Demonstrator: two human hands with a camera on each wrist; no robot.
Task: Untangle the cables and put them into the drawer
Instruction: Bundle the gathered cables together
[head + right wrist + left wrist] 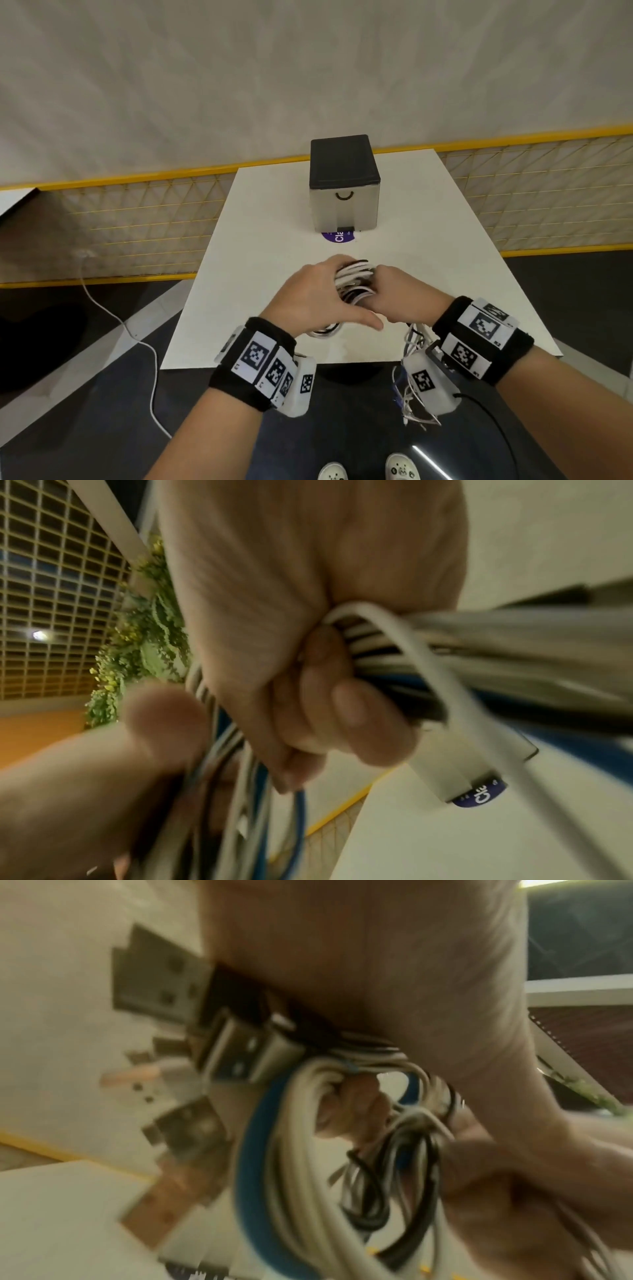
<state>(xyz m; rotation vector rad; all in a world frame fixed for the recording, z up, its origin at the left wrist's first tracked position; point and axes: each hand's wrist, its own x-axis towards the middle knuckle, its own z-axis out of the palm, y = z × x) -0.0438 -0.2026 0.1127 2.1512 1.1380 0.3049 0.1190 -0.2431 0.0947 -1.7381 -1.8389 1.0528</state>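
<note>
Cables (354, 281), white, black and blue, sit bunched between your two hands above the near half of the tabletop (260, 219). Your left hand (315, 301) wraps the bundle from the left, fingers curled round the loops and thumb stretched toward the right; in the left wrist view the cables (298, 1150) hang as a blue and white coil under the palm, with several plugs (240, 1053) sticking out to the side, though the picture is blurred. Your right hand (404, 294) grips the same bundle from the right, and the right wrist view shows its fingers (346, 704) curled tightly round the cables (428, 658), a white loop arching over them. More loops droop below your left hand down to the tabletop, and loose strands trail off the near edge beside your right wrist.

Beyond the hands, a purple sticker (337, 237) lies flat on the tabletop, just in front of the drawer box (344, 185). The box stands near the far edge, dark on top, pale in front, its drawer pushed in, with a small curved handle (344, 196). Behind the tabletop runs a yellow mesh fence (137, 219)
</note>
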